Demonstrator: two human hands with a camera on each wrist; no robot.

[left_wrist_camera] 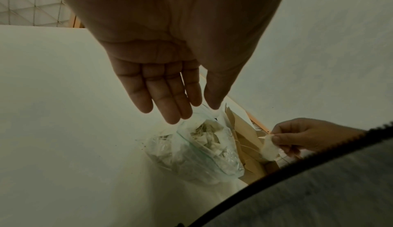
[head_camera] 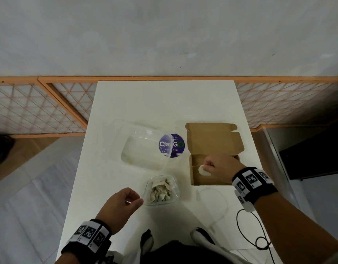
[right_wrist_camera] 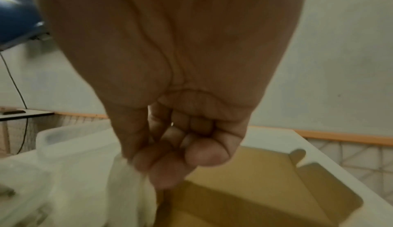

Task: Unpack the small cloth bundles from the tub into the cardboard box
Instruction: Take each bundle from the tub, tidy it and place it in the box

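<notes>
A small clear tub [head_camera: 176, 197] [left_wrist_camera: 214, 170] filled with several crumpled white cloth bundles [head_camera: 160, 190] stands near the table's front. To its right lies an open cardboard box [head_camera: 195, 176] [right_wrist_camera: 266, 202], flaps folded back. My right hand [head_camera: 207, 166] [left_wrist_camera: 278, 140] [right_wrist_camera: 161, 168] hovers over the box and pinches one small white bundle [head_camera: 202, 170] [left_wrist_camera: 268, 149] [right_wrist_camera: 132, 190] between thumb and fingers. My left hand [head_camera: 135, 200] [left_wrist_camera: 191, 110] hangs beside the tub's left rim with relaxed fingers, holding nothing.
A large clear plastic container [head_camera: 143, 147] sits behind the tub, overlapping a round purple sticker [head_camera: 174, 145]. A faint clear lid [head_camera: 213, 202] lies at the front right, near a black cable [head_camera: 249, 225]. The white table [head_camera: 164, 103] is narrow; floor drops off on both sides.
</notes>
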